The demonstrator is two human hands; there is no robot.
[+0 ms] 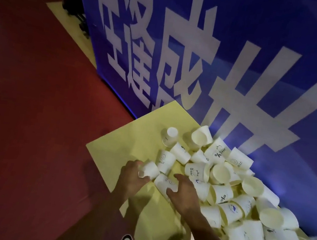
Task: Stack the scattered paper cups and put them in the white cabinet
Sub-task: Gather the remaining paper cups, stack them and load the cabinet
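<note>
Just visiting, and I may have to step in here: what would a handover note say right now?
Left grip holds one paper cup.
Right grip curls round a lying cup beside it.
The rest lie scattered in a pile on the yellow surface.
Done: no stack visible.
Left: stack all, carry to the white cabinet, not in view.

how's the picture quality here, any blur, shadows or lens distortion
Head view: dim; the left hand and the paper cup it grips are motion-blurred; arm shadows fall on the yellow mat; the wide lens stretches the lettering on the blue banner.
</note>
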